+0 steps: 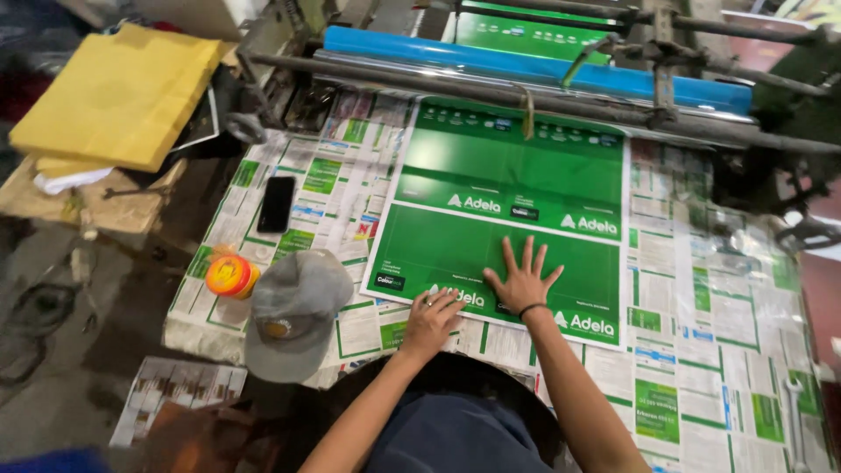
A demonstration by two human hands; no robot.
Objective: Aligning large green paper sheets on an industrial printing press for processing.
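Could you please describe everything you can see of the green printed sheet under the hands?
The green printed sheet is large, glossy, seemingly paper, with white borders and repeated white markings in bands. It lies flat on a table covered in printed paper, its far edge under the machine's blue roller. The right hand presses flat on it; the left hand touches its near edge.

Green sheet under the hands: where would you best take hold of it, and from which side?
Probably the near edge of the green sheet, from the person's side. It lies flat on the papered table, so only an edge lifts; the far edge runs under the machine's rollers. The left hand and right hand rest there.
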